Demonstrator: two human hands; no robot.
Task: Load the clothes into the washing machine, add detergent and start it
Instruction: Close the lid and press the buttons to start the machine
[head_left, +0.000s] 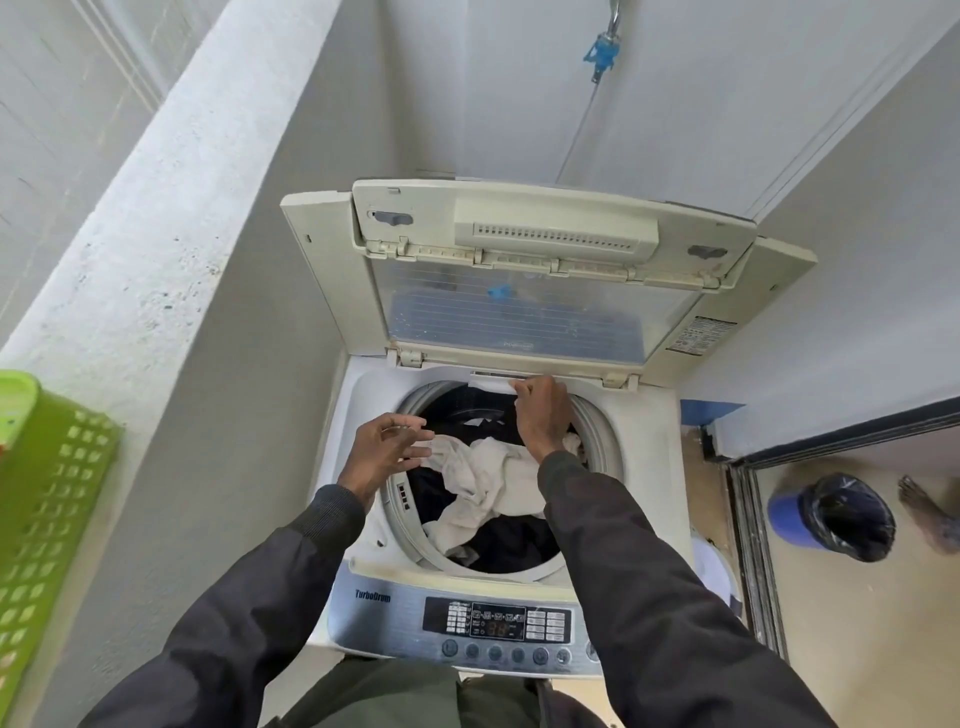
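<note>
Right hand (540, 413) curls on detergent drawer (491, 387) behind drum (452, 405); left hand (387, 447) open, holding nothing. Clothes (488, 480) lie inside (white over dark). Risk: drawer jams if pulled askew.

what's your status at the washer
Left hand open over drum. Right hand grips drawer at back. Clothes inside, lid up.

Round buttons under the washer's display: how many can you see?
6 round buttons in a row below the display, left to right: first, second, third, fourth, fifth, sixth. A seventh seems to peek out by the right sleeve; more may be hidden.
</note>
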